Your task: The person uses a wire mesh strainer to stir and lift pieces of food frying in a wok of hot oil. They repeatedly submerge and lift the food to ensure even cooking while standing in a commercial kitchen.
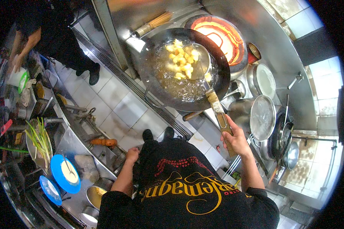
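My right hand (pixel 235 138) is closed around the long handle of a mesh skimmer (pixel 202 64). The skimmer's round head is in a large dark wok (pixel 150 86) of bubbling oil. Several pale yellow battered pieces (pixel 183 58) are in the wok, some against the skimmer's mesh and others beside it; one small piece is near the handle's base. My left hand (pixel 132 155) hangs low beside my body, fingers curled, with nothing visible in it.
A glowing burner (pixel 235 50) is behind the wok. Metal pots (pixel 240 110) stand to the right. On the left counter (pixel 71 140) are blue plates (pixel 56 179), bowls and spring onions (pixel 40 140). Another person (pixel 60 43) stands at far left. A bamboo brush (pixel 152 24) lies above the wok.
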### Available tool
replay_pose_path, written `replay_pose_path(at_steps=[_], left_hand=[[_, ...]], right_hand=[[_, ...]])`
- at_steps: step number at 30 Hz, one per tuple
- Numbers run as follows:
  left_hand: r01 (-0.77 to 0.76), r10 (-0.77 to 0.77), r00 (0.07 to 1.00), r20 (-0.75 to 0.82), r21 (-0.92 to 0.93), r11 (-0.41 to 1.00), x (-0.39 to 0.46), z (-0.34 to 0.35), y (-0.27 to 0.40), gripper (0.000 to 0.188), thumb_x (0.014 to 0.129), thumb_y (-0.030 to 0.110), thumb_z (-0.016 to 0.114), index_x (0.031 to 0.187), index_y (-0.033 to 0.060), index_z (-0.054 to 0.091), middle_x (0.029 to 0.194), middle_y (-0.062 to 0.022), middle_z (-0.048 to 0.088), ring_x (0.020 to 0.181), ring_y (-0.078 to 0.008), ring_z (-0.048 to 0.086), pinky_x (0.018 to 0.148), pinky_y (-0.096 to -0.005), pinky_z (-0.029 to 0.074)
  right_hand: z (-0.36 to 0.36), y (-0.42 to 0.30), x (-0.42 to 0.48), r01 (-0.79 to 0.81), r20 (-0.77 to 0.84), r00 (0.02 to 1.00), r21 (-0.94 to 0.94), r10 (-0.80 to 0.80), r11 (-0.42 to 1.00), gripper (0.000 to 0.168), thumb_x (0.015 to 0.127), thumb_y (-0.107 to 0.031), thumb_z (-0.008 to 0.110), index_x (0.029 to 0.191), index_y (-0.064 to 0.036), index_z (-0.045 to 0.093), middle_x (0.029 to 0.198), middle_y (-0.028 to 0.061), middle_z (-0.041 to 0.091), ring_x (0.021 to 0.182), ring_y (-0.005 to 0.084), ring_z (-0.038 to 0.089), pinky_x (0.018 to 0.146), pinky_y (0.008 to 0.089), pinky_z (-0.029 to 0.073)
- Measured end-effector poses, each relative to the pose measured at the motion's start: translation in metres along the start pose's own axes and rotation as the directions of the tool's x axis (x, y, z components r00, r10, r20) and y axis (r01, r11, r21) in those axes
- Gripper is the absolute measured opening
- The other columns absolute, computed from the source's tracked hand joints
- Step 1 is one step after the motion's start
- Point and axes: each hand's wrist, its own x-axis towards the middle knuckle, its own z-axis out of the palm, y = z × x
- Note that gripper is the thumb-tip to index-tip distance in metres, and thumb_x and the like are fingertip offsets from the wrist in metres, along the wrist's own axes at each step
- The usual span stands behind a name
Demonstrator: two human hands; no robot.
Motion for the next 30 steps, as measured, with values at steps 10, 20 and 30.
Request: replay_pose_path(at_steps=[10, 20, 30], left_hand=[[0.008, -0.008, 1.000, 0.026, -0.023, 1.000, 0.032, 0.012, -0.010, 0.027, 0.077, 0.017, 0.066, 0.102, 0.0062, 0.068, 0.093, -0.0123, 0.070, 0.090, -0.0272, 0.065, 0.082, -0.0370, 0.049], [0.051, -0.051, 0.999, 0.015, -0.044, 0.998, 0.005, 0.005, 0.010, 0.024, 0.078, 0.015, 0.066, 0.099, 0.0050, 0.067, 0.078, -0.0104, 0.066, 0.067, -0.0214, 0.063, 0.063, -0.0358, 0.048], [-0.019, 0.023, 0.998, 0.059, -0.054, 0.998, 0.058, 0.011, -0.027, 0.022, 0.082, 0.017, 0.061, 0.099, 0.0053, 0.069, 0.091, -0.0125, 0.070, 0.084, -0.0269, 0.065, 0.076, -0.0380, 0.049]], right_hand=[[-0.004, 0.000, -0.009, 0.058, -0.247, 0.914, -0.707, -0.323, 0.704, 0.076, 0.083, 0.005, 0.050, 0.151, -0.012, 0.019, 0.070, 0.0146, 0.063, 0.051, 0.0184, 0.058, 0.053, 0.0343, 0.048], [0.017, -0.012, -0.057, -0.182, -0.128, 0.966, 0.271, 0.223, 0.945, 0.065, 0.089, 0.000, 0.047, 0.149, -0.012, 0.025, 0.075, 0.0052, 0.057, 0.051, 0.0125, 0.053, 0.045, 0.0274, 0.046], [-0.006, -0.024, -0.078, -0.057, -0.205, 0.972, 0.258, 0.113, 0.964, 0.064, 0.088, 0.006, 0.048, 0.147, -0.003, 0.025, 0.084, 0.0098, 0.060, 0.059, 0.0127, 0.055, 0.047, 0.0251, 0.047]])
